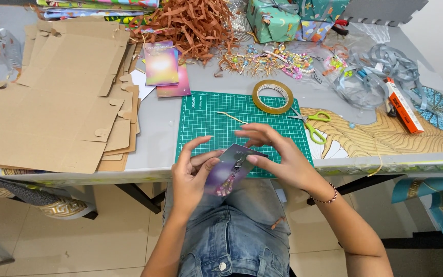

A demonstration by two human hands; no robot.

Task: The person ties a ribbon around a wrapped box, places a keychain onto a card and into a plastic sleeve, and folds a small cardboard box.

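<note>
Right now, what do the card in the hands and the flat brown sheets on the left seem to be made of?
The card between the left hand and right hand looks like glossy printed paperboard: purple and thin. The brown sheets look like matte cardboard, with die-cut flaps and tabs.

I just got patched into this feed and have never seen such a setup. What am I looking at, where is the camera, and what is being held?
The one camera sits on a seated person's head, looking down at their own bare hands. The left hand and right hand together hold a purple card with a beaded charm on it, over their lap. Ahead, the table carries a green cutting mat, a tape roll, scissors, flat cardboard, shredded paper and wrapped boxes.
</note>
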